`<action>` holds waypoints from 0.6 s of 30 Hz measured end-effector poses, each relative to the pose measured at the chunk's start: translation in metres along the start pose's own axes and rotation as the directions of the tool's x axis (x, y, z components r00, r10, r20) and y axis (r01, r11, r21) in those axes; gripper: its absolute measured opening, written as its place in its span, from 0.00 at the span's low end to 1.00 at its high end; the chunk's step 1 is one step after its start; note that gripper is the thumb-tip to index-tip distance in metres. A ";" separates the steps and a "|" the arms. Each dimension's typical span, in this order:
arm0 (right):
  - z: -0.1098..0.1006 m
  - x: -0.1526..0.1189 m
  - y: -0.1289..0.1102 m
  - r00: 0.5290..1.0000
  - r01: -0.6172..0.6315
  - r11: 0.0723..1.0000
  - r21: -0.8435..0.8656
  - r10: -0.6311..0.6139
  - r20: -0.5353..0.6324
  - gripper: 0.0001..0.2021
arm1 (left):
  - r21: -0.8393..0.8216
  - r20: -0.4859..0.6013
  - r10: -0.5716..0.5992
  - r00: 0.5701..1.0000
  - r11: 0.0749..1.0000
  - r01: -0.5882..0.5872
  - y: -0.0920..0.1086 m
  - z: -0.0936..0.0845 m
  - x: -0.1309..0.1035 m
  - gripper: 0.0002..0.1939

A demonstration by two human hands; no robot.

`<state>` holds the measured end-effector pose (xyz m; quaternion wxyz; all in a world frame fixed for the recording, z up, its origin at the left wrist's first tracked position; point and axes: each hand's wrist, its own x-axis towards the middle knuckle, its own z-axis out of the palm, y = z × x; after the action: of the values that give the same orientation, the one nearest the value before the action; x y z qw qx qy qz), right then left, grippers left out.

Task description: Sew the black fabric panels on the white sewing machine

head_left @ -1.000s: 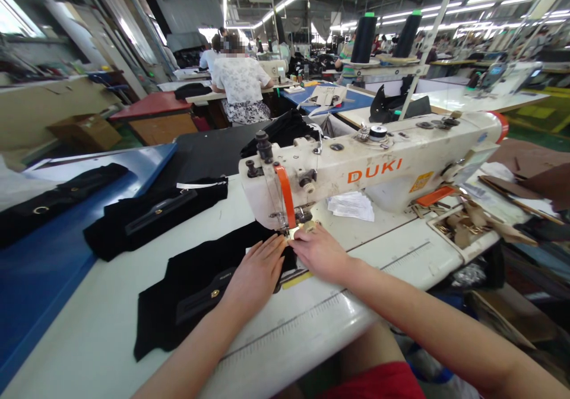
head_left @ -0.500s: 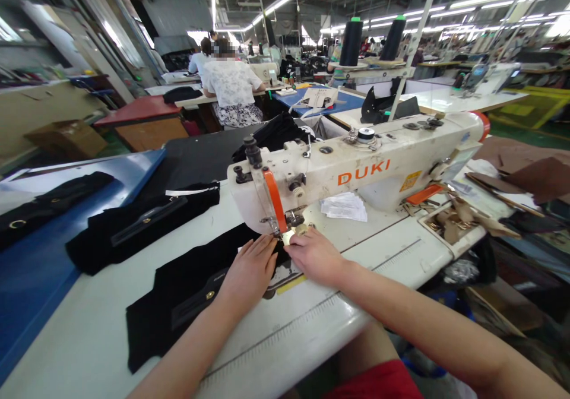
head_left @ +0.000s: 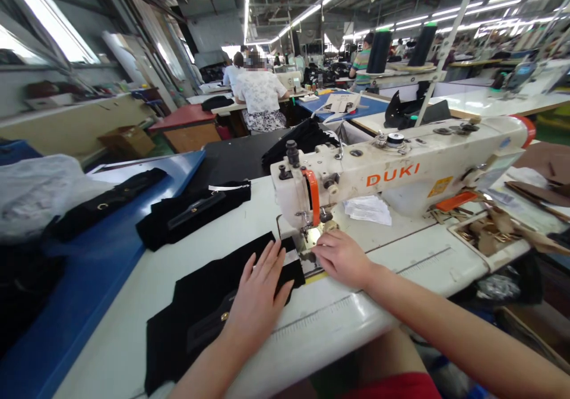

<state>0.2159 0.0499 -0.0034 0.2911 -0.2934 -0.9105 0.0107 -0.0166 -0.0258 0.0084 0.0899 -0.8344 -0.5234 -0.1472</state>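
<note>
Stock as I read it off the head cam, big to small:

1. White table (head_left: 133, 304) – under both hands, runs left to a blue board (head_left: 89, 280).
2. Sewing machine (head_left: 401, 173), "DUKI" on the arm – head just beyond my fingertips, body off to the right of the grip.
3. Black fabric piece (head_left: 200, 310) w/ small gold stud – flat on the table, under left hand and trailing left and back of it; its far right corner lies beside the needle plate.
4. Finished-looking black pieces (head_left: 191, 215) – beyond and left of the left hand, apart from it; one more farther left on the blue board.
5. Left hand (head_left: 260, 295) – flat, fingers spread, pressing the fabric; clasps nothing.
6. Right hand (head_left: 341, 256) – fingers curled low at the plate by the presser foot (head_left: 307, 233); whether it pinches the fabric edge I can't tell, view too small.

Progress, my judgement: piece is placed, edge near the foot but prob. not yet under it; the seam is left to do.
</note>
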 end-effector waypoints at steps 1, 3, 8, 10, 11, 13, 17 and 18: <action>0.000 0.000 0.000 1.000 0.003 1.000 0.006 -0.003 0.001 0.08 | 0.024 -0.035 -0.032 0.999 0.999 0.033 0.000 -0.007 -0.011 0.31; 0.000 -0.002 -0.001 1.000 0.008 1.000 0.022 -0.008 -0.006 0.08 | 0.059 -0.056 -0.053 0.997 0.997 0.056 -0.005 -0.018 -0.036 0.40; 0.002 -0.003 -0.002 0.999 0.022 0.997 0.075 -0.019 -0.037 0.09 | 0.114 0.118 -0.054 0.992 0.993 0.040 -0.048 -0.027 -0.092 0.29; 0.002 -0.003 -0.003 0.999 0.022 0.995 0.096 -0.018 -0.041 0.09 | 0.129 0.117 -0.200 0.973 0.974 0.184 -0.076 -0.041 -0.086 0.25; 0.002 -0.003 -0.003 0.999 0.020 0.994 0.105 -0.016 -0.041 0.10 | 0.138 0.075 -0.303 0.950 0.947 0.291 -0.091 -0.052 -0.075 0.23; 0.002 -0.003 -0.004 0.999 0.015 0.993 0.118 -0.010 -0.044 0.10 | 0.161 -0.070 -0.529 0.846 0.831 0.533 -0.121 -0.080 -0.038 0.23; 0.003 -0.004 -0.004 0.999 -0.008 0.993 0.121 0.013 -0.041 0.11 | 0.150 -0.278 -0.559 0.781 0.778 0.610 -0.165 -0.118 0.048 0.27; 0.004 -0.004 -0.004 0.999 -0.017 0.993 0.115 0.022 -0.042 0.11 | 0.147 -0.261 -0.544 0.798 0.794 0.590 -0.171 -0.116 0.064 0.26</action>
<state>0.2147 0.0447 -0.0078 0.3268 -0.2854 -0.8990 0.0594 -0.1618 0.0675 0.1387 0.1869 -0.6029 -0.7511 -0.1936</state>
